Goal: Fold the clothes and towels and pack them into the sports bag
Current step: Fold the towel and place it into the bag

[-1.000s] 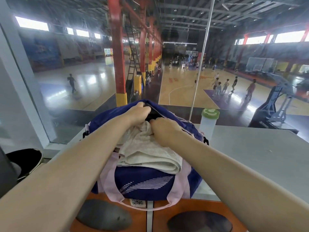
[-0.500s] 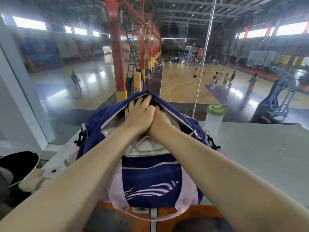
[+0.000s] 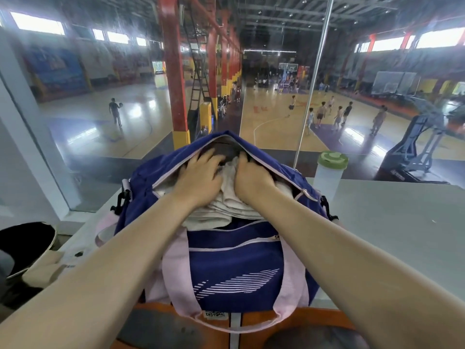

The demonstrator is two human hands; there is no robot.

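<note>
At the centre of the frame, a navy sports bag (image 3: pixel 236 263) with pink straps sits unzipped, its long axis running left to right. Both hands press a folded pale towel (image 3: pixel 226 205) down into its opening. The left hand (image 3: pixel 201 177) lies flat, fingers spread, and the right hand (image 3: pixel 254 177) curls over the towel's far edge, equally near; the towel's near fold protrudes toward the lower frame.
</note>
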